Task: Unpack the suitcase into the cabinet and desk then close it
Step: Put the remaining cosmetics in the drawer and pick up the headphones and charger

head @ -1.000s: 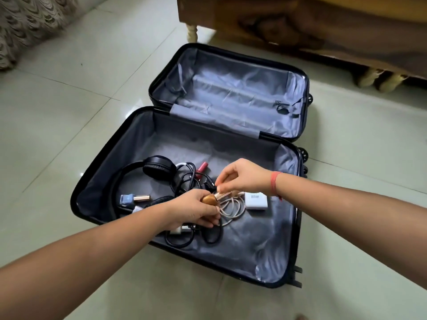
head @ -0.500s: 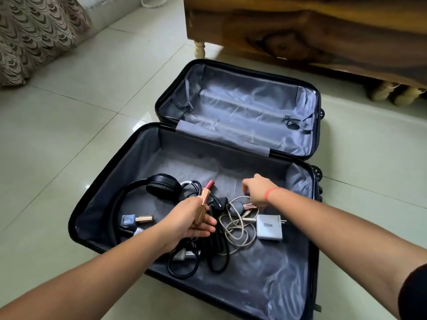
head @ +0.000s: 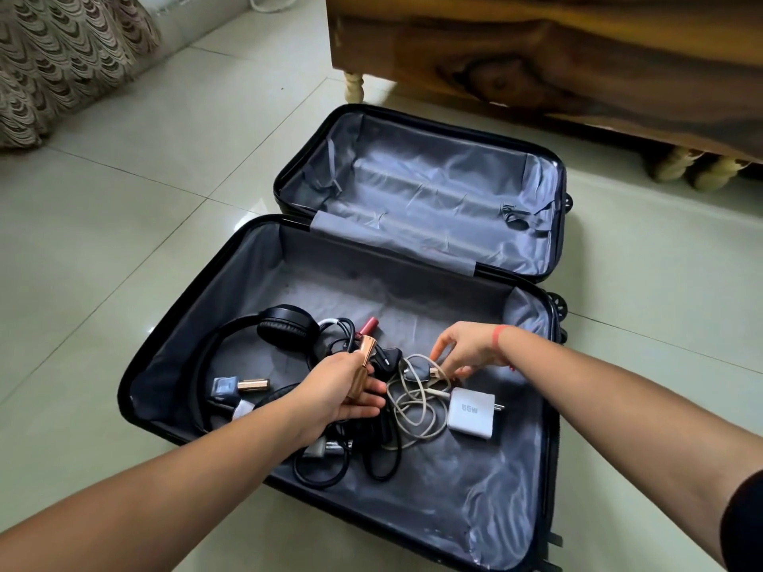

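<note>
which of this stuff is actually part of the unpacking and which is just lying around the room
Part of the job: suitcase, rose-gold tube held in the left hand, headphones, nail polish bottle, white charger, white cable, black cables; the right hand reaches among them.
Just lying about: curtain, wooden furniture behind the suitcase (cabinet or not, cannot tell), floor tiles.

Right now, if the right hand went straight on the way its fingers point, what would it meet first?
Probably the small dark, gold-tipped item lying on the white cable, just ahead of the right hand's fingertips; contact is unclear. Beyond it is the left hand, holding a lipstick.
</note>
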